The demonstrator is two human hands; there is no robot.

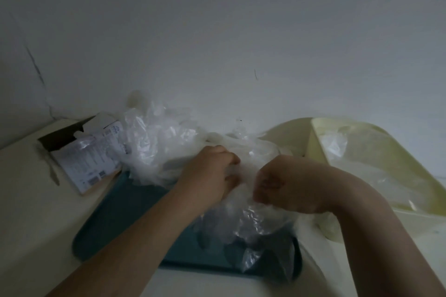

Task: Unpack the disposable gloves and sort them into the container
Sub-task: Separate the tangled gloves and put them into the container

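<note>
Over a teal tray (115, 219) on the pale bench (29, 200), the left hand (212, 173) and right hand (280, 183) both clutch a heap of clear disposable gloves (159, 142), between an opened box (89, 159) and a cream container (362, 152).

Thin glossy clear plastic gloves (156, 142), matt teal tray (115, 219), printed cardboard box (89, 161)

Both hands, left (212, 173) and right (287, 183), reach forward on bare forearms, fingers curled closed.
</note>
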